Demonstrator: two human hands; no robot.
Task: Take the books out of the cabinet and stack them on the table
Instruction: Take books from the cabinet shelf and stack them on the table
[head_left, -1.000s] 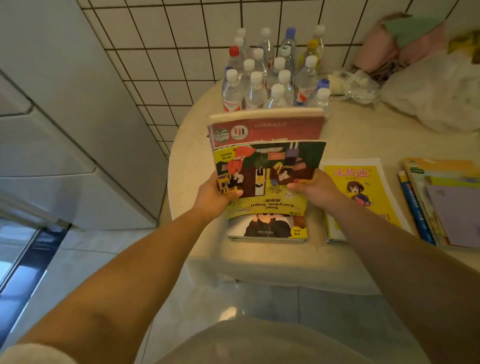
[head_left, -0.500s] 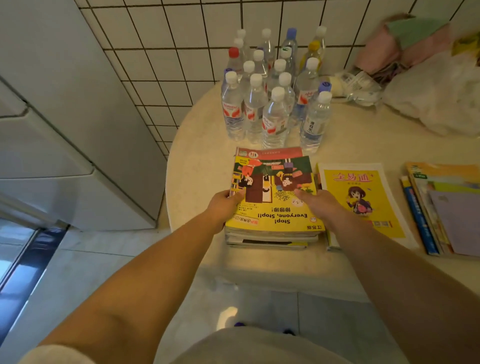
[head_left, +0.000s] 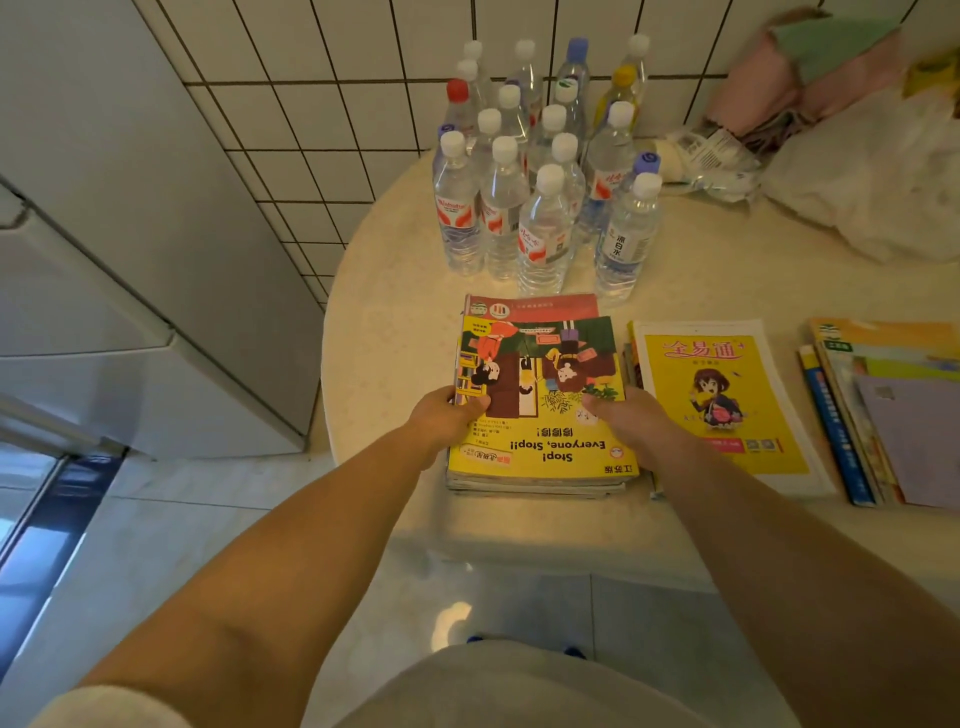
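Note:
A stack of books (head_left: 540, 486) lies flat near the front edge of the round cream table (head_left: 395, 332). Its top book (head_left: 540, 384) has a yellow cover printed "Stop! Everyone, Stop!", and a red-covered book (head_left: 535, 305) pokes out behind it. My left hand (head_left: 447, 415) holds the stack's left edge with the thumb on the cover. On the right edge, my right hand (head_left: 631, 421) grips the same way. To the right lie a yellow book (head_left: 722, 395) with a cartoon girl and a further pile of books (head_left: 878, 415).
Several water bottles (head_left: 540, 176) stand behind the stack against the tiled wall. A white plastic bag (head_left: 872, 187) and pink cloth (head_left: 810, 67) sit at the back right. A grey cabinet (head_left: 130, 249) stands left of the table.
The books were held tilted up above the table a second ago. They now lie flat on the stack, and both hands have stayed on their edges.

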